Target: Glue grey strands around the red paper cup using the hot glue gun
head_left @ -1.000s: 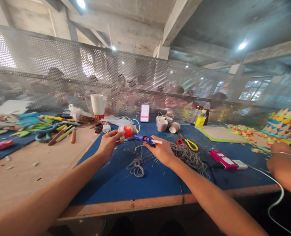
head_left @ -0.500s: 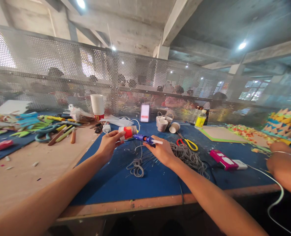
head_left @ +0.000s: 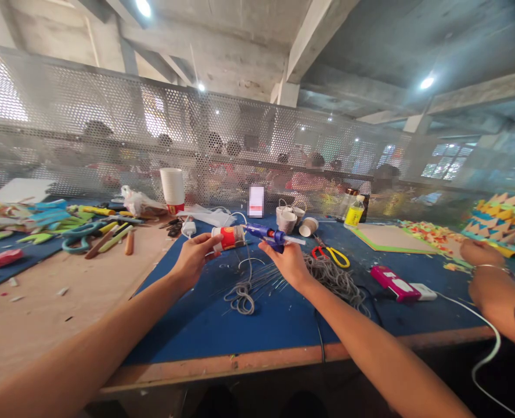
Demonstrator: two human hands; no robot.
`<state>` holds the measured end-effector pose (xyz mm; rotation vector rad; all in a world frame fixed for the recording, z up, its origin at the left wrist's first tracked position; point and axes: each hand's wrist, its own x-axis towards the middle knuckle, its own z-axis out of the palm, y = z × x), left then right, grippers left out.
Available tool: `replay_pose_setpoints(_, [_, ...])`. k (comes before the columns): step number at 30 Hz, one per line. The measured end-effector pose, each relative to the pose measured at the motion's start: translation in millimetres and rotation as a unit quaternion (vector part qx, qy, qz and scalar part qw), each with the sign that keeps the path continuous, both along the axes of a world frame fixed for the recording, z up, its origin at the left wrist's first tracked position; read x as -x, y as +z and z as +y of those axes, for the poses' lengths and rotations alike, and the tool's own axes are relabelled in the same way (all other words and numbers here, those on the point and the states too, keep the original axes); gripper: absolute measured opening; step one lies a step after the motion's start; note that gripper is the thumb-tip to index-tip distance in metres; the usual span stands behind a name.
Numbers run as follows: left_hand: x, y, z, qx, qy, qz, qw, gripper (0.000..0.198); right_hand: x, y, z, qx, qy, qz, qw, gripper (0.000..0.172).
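My left hand (head_left: 194, 255) is closed round a small paper cup (head_left: 228, 237), white with a red band, held on its side above the blue mat (head_left: 257, 316). My right hand (head_left: 287, 259) grips a blue glue gun (head_left: 269, 234), its nozzle pointing left at the cup's rim. A length of grey cord (head_left: 242, 289) hangs from the cup and coils on the mat below. Thin wires are spread on the mat under both hands.
A heap of grey cord (head_left: 335, 278), yellow-handled scissors (head_left: 332, 254), several paper cups (head_left: 292, 220), a pink device (head_left: 391, 283) and a yellow bottle (head_left: 353, 213) lie to the right. Tools clutter the left (head_left: 87, 229). Another person's hand (head_left: 479, 255) works at far right. A perforated screen (head_left: 109, 139) backs the table.
Both my hands have lifted slightly; the glue gun has moved up and a little right, still by the cup's rim. The other person's hand has shifted left and up.
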<state>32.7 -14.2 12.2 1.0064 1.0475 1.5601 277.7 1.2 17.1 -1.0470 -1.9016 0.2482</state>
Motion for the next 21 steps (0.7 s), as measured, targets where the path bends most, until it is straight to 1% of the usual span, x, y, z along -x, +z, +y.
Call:
replay_pose_setpoints(3, [-1.6, 2.6, -1.9, 0.004, -0.001, -0.002, 1.000, 0.034, -4.1, 4.6, 2.4, 0.014, -0.049, 0.007, 0.999, 0.038])
replay_pose_setpoints(5, [-2.4, 3.7, -2.7, 0.008, -0.002, -0.010, 1.000, 0.034, -7.6, 3.3, 8.2, 0.035, -0.076, -0.001, 0.996, 0.038])
replay_pose_setpoints(6, [-2.6, 3.8, -2.7, 0.011, -0.003, -0.014, 1.000, 0.034, -9.5, 1.0, 12.5, 0.040, -0.090, -0.010, 0.995, 0.038])
replay_pose_setpoints(8, [-2.8, 3.5, -2.3, 0.015, -0.011, -0.024, 1.000, 0.032, -12.8, -6.4, 22.6, 0.025, -0.116, -0.049, 0.992, 0.042])
replay_pose_setpoints(10, [-2.9, 2.8, -1.4, 0.017, -0.021, -0.034, 0.999, 0.029, -15.1, -15.2, 32.0, 0.026, -0.134, -0.106, 0.985, 0.043])
replay_pose_setpoints(13, [-3.5, 2.6, -0.4, 0.018, -0.034, -0.043, 0.998, 0.025, -15.3, -25.5, 40.8, 0.066, -0.159, -0.184, 0.968, 0.044])
replay_pose_setpoints(15, [-4.3, 2.9, -0.1, 0.017, -0.042, -0.043, 0.998, 0.024, -13.4, -29.1, 43.3, 0.090, -0.181, -0.220, 0.954, 0.046])
replay_pose_setpoints(18, [-5.6, 3.0, -0.2, 0.014, -0.048, -0.036, 0.998, 0.026, -10.1, -31.9, 45.1, 0.107, -0.200, -0.247, 0.942, 0.047])
replay_pose_setpoints(21, [-6.3, 2.3, -0.8, 0.012, -0.058, -0.030, 0.998, 0.028, -8.8, -34.7, 46.1, 0.110, -0.206, -0.257, 0.938, 0.047])
